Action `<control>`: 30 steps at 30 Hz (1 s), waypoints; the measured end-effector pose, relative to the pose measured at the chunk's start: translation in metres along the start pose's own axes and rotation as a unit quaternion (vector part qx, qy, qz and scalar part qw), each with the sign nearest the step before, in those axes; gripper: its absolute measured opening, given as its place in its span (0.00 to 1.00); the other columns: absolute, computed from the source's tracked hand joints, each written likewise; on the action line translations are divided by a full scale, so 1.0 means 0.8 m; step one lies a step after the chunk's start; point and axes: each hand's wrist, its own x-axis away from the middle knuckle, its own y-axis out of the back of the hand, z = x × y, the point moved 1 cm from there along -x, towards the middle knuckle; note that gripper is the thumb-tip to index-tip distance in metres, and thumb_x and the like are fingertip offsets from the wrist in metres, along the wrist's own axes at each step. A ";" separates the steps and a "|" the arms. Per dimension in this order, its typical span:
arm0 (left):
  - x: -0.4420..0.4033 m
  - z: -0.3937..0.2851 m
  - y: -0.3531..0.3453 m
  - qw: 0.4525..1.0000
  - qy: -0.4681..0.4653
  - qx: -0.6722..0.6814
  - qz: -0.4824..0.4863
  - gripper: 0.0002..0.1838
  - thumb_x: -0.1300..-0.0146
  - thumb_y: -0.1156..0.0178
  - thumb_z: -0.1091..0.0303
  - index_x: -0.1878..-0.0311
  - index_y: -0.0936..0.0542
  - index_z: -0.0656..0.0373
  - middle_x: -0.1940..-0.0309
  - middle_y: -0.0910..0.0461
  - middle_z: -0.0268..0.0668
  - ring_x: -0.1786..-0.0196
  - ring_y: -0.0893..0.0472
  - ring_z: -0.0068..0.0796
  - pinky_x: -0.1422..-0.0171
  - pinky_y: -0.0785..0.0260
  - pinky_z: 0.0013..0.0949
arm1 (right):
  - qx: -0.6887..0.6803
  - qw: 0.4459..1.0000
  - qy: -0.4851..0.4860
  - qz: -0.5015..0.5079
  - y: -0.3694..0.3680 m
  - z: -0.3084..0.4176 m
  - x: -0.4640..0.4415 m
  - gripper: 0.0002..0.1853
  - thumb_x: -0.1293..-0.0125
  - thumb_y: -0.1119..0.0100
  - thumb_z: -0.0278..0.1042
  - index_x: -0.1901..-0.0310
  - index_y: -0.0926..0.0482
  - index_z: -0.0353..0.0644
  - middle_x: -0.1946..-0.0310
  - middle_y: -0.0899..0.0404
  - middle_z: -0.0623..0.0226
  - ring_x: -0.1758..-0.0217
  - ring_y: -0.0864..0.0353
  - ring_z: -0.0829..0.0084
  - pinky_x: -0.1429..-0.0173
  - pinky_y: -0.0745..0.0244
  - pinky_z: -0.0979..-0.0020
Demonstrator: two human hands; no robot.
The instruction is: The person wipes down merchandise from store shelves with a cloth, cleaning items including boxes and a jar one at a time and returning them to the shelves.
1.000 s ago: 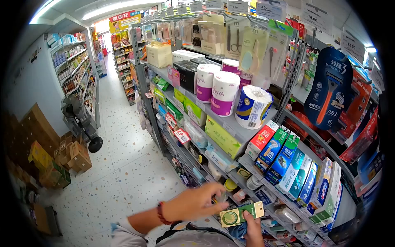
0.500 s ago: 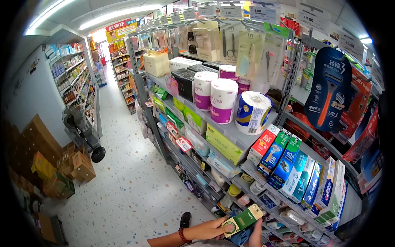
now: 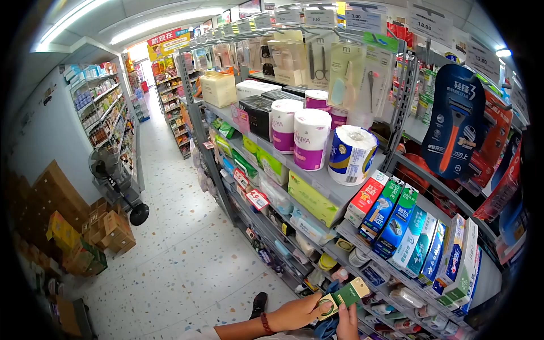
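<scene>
Low in the view, a slim green and gold hang-hole package [image 3: 348, 293] is tilted in front of the lower shelves. My left hand [image 3: 296, 312], a dark red bead bracelet on its wrist, grips the package's lower end and partly covers its round design. From the right, my right hand [image 3: 347, 324] has its fingers against the package's lower edge. A dark blue cloth-like item [image 3: 327, 327] shows between and beneath my hands; which hand bears it I cannot tell.
A shelf unit [image 3: 391, 164] carries toilet rolls [image 3: 312, 139], toothpaste boxes [image 3: 398, 220] and a hanging razor pack [image 3: 453, 122]. Across the aisle floor [image 3: 187, 249] stand cardboard boxes [image 3: 117, 231] and a fan [image 3: 107, 164]. A dark shoe [image 3: 259, 304] shows below.
The package has shifted slightly up and right with my left hand, whose thumb now covers more of its round design. My right hand's fingers have moved onto its lower edge.
</scene>
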 end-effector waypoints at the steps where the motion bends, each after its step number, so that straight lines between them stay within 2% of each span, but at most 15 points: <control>1: 0.000 0.001 -0.001 0.999 -0.035 -0.016 -0.038 0.30 0.21 0.58 0.39 0.56 0.34 0.63 0.61 0.23 0.54 0.64 0.21 0.50 0.59 0.30 0.46 | 0.013 1.000 -0.004 0.003 0.001 0.001 0.001 0.26 0.19 0.54 0.44 0.28 0.33 0.35 0.30 0.30 0.57 0.28 0.33 0.64 0.25 0.40 0.65; 5: 0.001 0.005 -0.001 0.997 -0.044 -0.051 -0.030 0.28 0.22 0.55 0.41 0.49 0.33 0.63 0.56 0.23 0.52 0.60 0.20 0.52 0.56 0.29 0.48 | 0.052 0.998 -0.021 0.019 0.009 -0.003 -0.005 0.26 0.19 0.52 0.42 0.28 0.32 0.34 0.29 0.31 0.56 0.27 0.34 0.64 0.24 0.42 0.66; 7: 0.007 -0.004 0.004 0.994 -0.055 -0.039 -0.080 0.28 0.23 0.51 0.42 0.41 0.33 0.62 0.56 0.24 0.50 0.55 0.19 0.51 0.54 0.27 0.48 | 0.091 0.995 -0.028 0.034 0.013 -0.009 -0.010 0.25 0.19 0.51 0.42 0.30 0.30 0.34 0.31 0.28 0.57 0.29 0.32 0.65 0.25 0.40 0.67; 10: 0.004 0.005 0.005 0.987 -0.099 -0.048 -0.117 0.31 0.24 0.48 0.42 0.35 0.34 0.61 0.53 0.26 0.48 0.54 0.18 0.52 0.55 0.25 0.47 | 0.107 0.994 0.005 0.003 0.003 -0.001 0.000 0.24 0.19 0.51 0.42 0.31 0.28 0.33 0.34 0.25 0.57 0.31 0.29 0.65 0.27 0.38 0.67; 11: 0.005 0.004 0.006 0.987 -0.098 -0.048 -0.117 0.31 0.24 0.48 0.42 0.35 0.34 0.61 0.53 0.26 0.48 0.54 0.18 0.52 0.55 0.25 0.47 | 0.107 0.994 0.004 0.004 0.000 0.001 0.001 0.24 0.19 0.51 0.42 0.31 0.28 0.33 0.34 0.25 0.57 0.31 0.29 0.65 0.27 0.38 0.67; 13: 0.007 -0.007 0.012 0.990 -0.086 -0.101 -0.056 0.33 0.27 0.44 0.41 0.34 0.34 0.59 0.49 0.27 0.46 0.56 0.17 0.51 0.58 0.24 0.47 | 0.115 0.993 0.037 -0.009 -0.003 0.004 0.003 0.25 0.19 0.50 0.44 0.32 0.27 0.34 0.36 0.23 0.56 0.34 0.27 0.65 0.29 0.35 0.67; 17: 0.015 -0.017 0.009 0.976 -0.121 -0.159 -0.091 0.35 0.30 0.39 0.42 0.32 0.34 0.57 0.46 0.28 0.45 0.58 0.17 0.50 0.59 0.23 0.47 | 0.103 0.994 0.022 0.012 0.004 -0.012 -0.006 0.24 0.20 0.49 0.44 0.32 0.26 0.35 0.38 0.22 0.56 0.37 0.24 0.65 0.33 0.32 0.67; 20: 0.012 -0.021 0.012 0.972 -0.099 -0.199 -0.073 0.37 0.33 0.37 0.42 0.30 0.34 0.56 0.46 0.29 0.43 0.57 0.17 0.48 0.59 0.23 0.47 | 0.087 0.996 0.037 0.000 0.007 -0.018 -0.010 0.24 0.21 0.47 0.44 0.33 0.26 0.35 0.39 0.21 0.55 0.38 0.24 0.65 0.35 0.30 0.68; 22: 0.012 -0.025 0.015 0.978 -0.081 -0.187 -0.051 0.37 0.34 0.37 0.43 0.30 0.34 0.54 0.45 0.27 0.43 0.55 0.16 0.49 0.59 0.23 0.47 | 0.134 0.988 0.078 0.010 0.011 -0.013 -0.011 0.23 0.22 0.45 0.41 0.34 0.25 0.35 0.39 0.21 0.57 0.38 0.24 0.67 0.35 0.30 0.68; 23: 0.012 -0.022 0.013 0.978 -0.081 -0.187 -0.050 0.37 0.34 0.37 0.43 0.30 0.34 0.54 0.45 0.27 0.43 0.55 0.16 0.49 0.59 0.23 0.47 | 0.134 0.988 0.076 0.009 0.011 -0.009 -0.010 0.23 0.22 0.45 0.41 0.34 0.25 0.35 0.39 0.21 0.57 0.38 0.24 0.67 0.35 0.30 0.68; 25: 0.011 -0.016 0.012 0.979 -0.095 -0.166 -0.066 0.36 0.34 0.37 0.43 0.29 0.34 0.51 0.44 0.26 0.42 0.53 0.16 0.49 0.58 0.23 0.47 | 0.059 0.998 -0.008 0.019 0.009 0.006 -0.007 0.22 0.23 0.42 0.39 0.34 0.24 0.37 0.39 0.21 0.61 0.38 0.24 0.69 0.35 0.30 0.68; 29: 0.014 -0.024 0.022 0.984 -0.081 -0.156 -0.014 0.36 0.34 0.36 0.45 0.27 0.35 0.48 0.43 0.25 0.42 0.52 0.16 0.49 0.59 0.23 0.46 | -0.006 1.000 -0.001 0.005 0.018 -0.028 -0.013 0.21 0.25 0.39 0.36 0.34 0.25 0.38 0.40 0.21 0.64 0.38 0.24 0.69 0.35 0.30 0.68; 30: 0.013 -0.017 0.021 0.982 -0.096 -0.159 -0.030 0.36 0.34 0.36 0.43 0.27 0.34 0.44 0.46 0.24 0.39 0.56 0.15 0.47 0.60 0.23 0.44 | 0.017 1.000 -0.006 -0.006 0.020 -0.031 -0.013 0.21 0.26 0.38 0.35 0.35 0.25 0.38 0.40 0.22 0.65 0.38 0.24 0.70 0.35 0.30 0.68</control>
